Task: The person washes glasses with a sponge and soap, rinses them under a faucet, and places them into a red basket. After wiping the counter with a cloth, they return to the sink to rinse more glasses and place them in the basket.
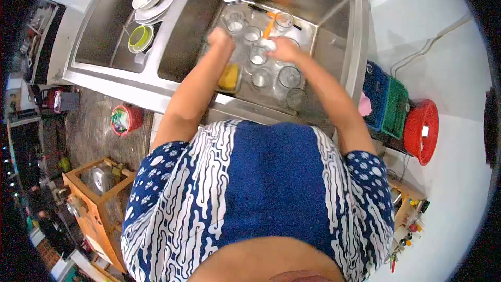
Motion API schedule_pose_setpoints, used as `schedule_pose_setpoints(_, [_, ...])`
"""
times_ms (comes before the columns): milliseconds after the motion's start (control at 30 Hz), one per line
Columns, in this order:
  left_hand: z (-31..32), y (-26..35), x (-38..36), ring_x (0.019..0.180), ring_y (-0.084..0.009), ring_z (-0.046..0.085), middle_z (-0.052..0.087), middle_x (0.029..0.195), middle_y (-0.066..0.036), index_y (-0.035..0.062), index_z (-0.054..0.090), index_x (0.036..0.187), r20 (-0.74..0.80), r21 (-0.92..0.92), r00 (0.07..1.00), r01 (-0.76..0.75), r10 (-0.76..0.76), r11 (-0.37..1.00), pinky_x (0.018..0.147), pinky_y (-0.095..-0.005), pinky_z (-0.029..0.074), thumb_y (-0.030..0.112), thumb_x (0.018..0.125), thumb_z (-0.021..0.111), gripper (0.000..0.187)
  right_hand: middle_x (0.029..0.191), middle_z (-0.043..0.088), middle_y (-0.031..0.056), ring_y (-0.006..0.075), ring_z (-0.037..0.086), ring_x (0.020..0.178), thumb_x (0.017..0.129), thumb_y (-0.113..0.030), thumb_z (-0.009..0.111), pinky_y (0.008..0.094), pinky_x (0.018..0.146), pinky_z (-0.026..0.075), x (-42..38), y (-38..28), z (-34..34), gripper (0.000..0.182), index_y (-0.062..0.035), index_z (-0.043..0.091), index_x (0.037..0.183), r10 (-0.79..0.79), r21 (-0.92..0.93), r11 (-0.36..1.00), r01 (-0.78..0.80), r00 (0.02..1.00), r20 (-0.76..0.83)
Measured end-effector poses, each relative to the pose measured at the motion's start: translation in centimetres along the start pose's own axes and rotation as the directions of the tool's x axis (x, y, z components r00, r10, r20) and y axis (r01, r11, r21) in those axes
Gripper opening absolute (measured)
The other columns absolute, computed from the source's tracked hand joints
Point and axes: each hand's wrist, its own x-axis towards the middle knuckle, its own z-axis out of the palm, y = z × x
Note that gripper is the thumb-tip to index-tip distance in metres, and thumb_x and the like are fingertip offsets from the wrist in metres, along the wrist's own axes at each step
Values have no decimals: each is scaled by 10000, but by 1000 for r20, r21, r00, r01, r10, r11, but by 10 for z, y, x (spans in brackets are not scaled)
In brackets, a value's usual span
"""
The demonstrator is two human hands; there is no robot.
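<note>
Clear glasses (289, 77), orange utensil (269, 26), lime-green bowl (139, 36), white plates (167, 3), navy top (274, 172) with white wavy print, red basin (416, 138)

In front of you, a loose group of clear drinking glasses sits in the right-hand sink basin (334, 47), round in outline as you look down on them. At the far left you have one glass (235, 21), with a second glass (252, 34) just beside it, nearer and to the right. A far-right glass (284, 21) sits apart from both. Near the group's middle you see a glass (258, 55) with a pale bottom; just beyond its right side is a small white clump (269, 45), too blurred for you to tell foam from sponge. Nearer you are a smaller glass (260, 77), a wider glass (289, 77) to its right, and a darker-looking glass (296, 99), nearest of all.
</note>
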Motion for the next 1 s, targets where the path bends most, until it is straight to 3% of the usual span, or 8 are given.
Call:
schedule_pose_setpoints(100, [10, 34, 19, 383, -129, 319, 372, 495, -43, 63, 405, 602, -40, -1, 998, -39, 39, 999, 349, -264, 245, 25, 653, 406, 64, 979, 453, 256, 341, 489, 869, 565, -362, 661, 381, 757, 404, 28, -17, 58, 787, -32, 282, 1170, 74, -115, 991, -65, 994, 80])
schedule_pose_setpoints(233, [10, 26, 35, 464, -143, 409, 471, 641, -66, 38, 465, 738, 370, 237, 920, 43, -131, 971, 398, -246, 355, 68, 744, 393, 78, 1023, 405, 275, 360, 478, 880, 532, -334, 687, 384, 777, 397, 23, 0, 108, 813, -23, 278, 1161, 184, -33, 982, -188, 978, -102])
schedule_pose_setpoints(300, [5, 11, 51, 505, -136, 433, 488, 677, -57, 40, 465, 752, 448, 443, 868, -9, -213, 896, 428, -240, 366, 114, 748, 424, 84, 992, 452, 240, 338, 484, 887, 526, -314, 687, 380, 761, 403, 15, -20, 57, 801, -21, 284, 1152, 243, -179, 960, -215, 958, 153])
schedule_pose_setpoints(533, [-9, -29, 37, 404, -152, 396, 462, 531, -59, 47, 506, 675, 587, 659, 762, -252, -275, 708, 368, -271, 289, 152, 717, 429, 136, 921, 534, 137, 258, 507, 873, 535, -279, 682, 353, 718, 409, 33, -11, -17, 682, -30, 389, 1099, 177, -6, 984, -178, 980, 88])
schedule_pose_setpoints(633, [-12, -38, 51, 473, -166, 458, 520, 624, -65, 67, 523, 827, 532, 730, 691, -80, -489, 679, 402, -263, 316, 273, 772, 387, 252, 916, 539, 84, 200, 514, 833, 553, -274, 679, 311, 713, 399, 64, -13, -11, 555, -29, 480, 1009, 95, 532, 840, -109, 994, 55])
schedule_pose_setpoints(733, [-16, 1, 33, 633, -194, 545, 566, 798, -95, 85, 506, 936, 482, 784, 579, 51, -658, 619, 600, -320, 446, 455, 796, 280, 456, 798, 550, 23, 116, 505, 669, 603, -283, 647, 235, 567, 390, 90, -23, 8, 390, -51, 540, 898, 206, 950, 306, -67, 979, 3])
schedule_pose_setpoints(867, [-14, 6, 38, 639, -198, 546, 558, 787, -108, 69, 495, 948, 469, 777, 412, 228, -781, 587, 642, -351, 458, 513, 776, 283, 522, 571, 456, -47, 52, 285, 392, 643, -442, 563, 215, 342, 179, 68, -53, 1, 329, -140, 541, 772, 329, 985, 145, -98, 943, 46])
schedule_pose_setpoints(1000, [-13, 8, 19, 661, -196, 547, 555, 772, -109, 36, 487, 947, 481, 743, 249, 393, -841, 541, 602, -326, 472, 501, 736, 420, 516, 677, 516, -15, 67, 406, 500, 676, -467, 519, 194, 415, 260, 79, -16, 11, 396, -139, 519, 897, 421, 892, 194, -409, 855, 301])
